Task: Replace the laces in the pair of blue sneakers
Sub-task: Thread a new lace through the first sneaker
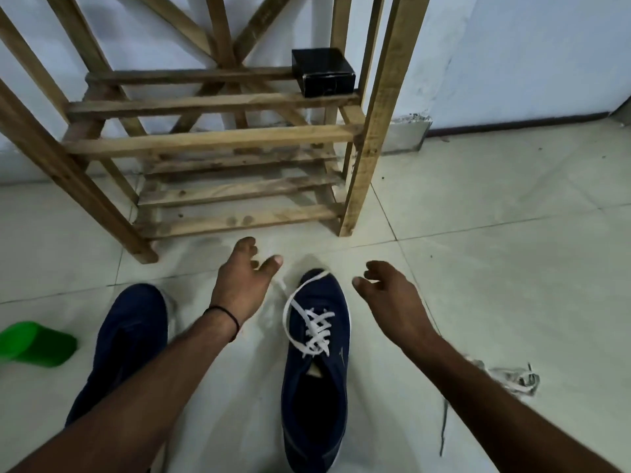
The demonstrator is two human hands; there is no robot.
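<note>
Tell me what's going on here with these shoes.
Two blue sneakers sit on the tiled floor before a person. The left hand and right hand hover open near them, holding nothing. The sneaker between the hands has a white lace threaded through, its loose ends trailing over the toe. The other sneaker lies partly under the left forearm, so its lacing cannot be seen. A tangle of loose laces lies on the floor by the right forearm.

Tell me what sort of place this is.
Likely an indoor corner of a home, at floor level: pale tiled floor, a rough wooden shoe rack against a white wall, and two blue sneakers lying in front of it.
</note>
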